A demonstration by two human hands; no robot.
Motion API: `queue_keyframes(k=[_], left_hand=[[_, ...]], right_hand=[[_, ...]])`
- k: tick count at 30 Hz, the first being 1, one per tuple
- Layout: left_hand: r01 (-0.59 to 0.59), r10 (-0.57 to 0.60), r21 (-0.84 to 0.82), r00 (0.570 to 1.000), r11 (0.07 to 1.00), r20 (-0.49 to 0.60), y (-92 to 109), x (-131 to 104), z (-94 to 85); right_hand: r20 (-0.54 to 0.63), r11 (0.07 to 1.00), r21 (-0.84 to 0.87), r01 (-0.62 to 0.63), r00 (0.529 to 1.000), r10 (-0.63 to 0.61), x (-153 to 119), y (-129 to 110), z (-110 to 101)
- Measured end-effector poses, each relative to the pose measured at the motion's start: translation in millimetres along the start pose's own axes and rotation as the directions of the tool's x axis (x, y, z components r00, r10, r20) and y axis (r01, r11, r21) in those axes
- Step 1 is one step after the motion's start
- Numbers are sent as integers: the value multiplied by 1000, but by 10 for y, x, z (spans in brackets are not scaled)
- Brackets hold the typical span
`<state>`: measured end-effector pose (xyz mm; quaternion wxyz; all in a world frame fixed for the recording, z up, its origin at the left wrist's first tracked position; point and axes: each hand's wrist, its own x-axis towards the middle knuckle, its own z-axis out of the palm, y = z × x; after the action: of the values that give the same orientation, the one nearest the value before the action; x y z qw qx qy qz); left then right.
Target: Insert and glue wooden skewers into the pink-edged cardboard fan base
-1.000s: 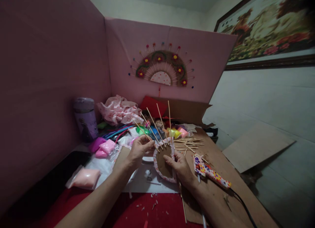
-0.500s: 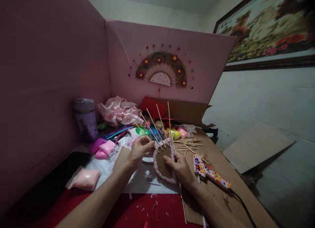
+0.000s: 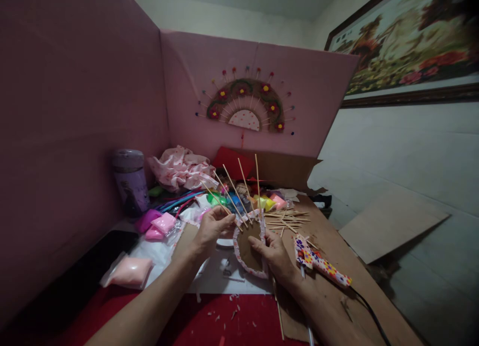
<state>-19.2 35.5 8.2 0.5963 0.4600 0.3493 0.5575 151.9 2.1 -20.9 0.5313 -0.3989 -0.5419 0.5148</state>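
Observation:
Between my hands is a cardboard piece (image 3: 250, 251) with a rounded edge, bordered in pink-and-white printed cloth. Several thin wooden sticks (image 3: 234, 197) fan out from its upper edge, their lower ends lying on the cardboard. My left hand (image 3: 214, 230) is closed, pinching the leftmost stick (image 3: 217, 198) near the rim. Closed around the right side of the piece is my right hand (image 3: 275, 254), its thumb flat on the cardboard face. To the right lies a hot glue gun (image 3: 321, 266) covered in flower print, with a black cord.
Loose sticks (image 3: 290, 219) lie behind my right hand. Bags of coloured clay (image 3: 129, 271), crumpled pink cloth (image 3: 181, 169) and a purple tumbler (image 3: 130, 184) stand left and back. A decorated fan (image 3: 243, 119) hangs on the pink board (image 3: 299, 86) behind.

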Motion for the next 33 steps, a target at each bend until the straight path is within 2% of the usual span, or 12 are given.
queue_keyframes(k=[22,27,33], left_hand=[[-29,29,-13,1000,999,0,-14,14,3],[-6,6,6,1000,1000,-7,5,-8,16],[-9,9,13,1000,1000,-8,4,-13,16]], right_hand=[[7,1000,8,-3,1000,3,-2,-4,0],[14,1000,19,-7,1000,6,0,-11,-1],[7,999,-15,31,999,-31,15,3,-8]])
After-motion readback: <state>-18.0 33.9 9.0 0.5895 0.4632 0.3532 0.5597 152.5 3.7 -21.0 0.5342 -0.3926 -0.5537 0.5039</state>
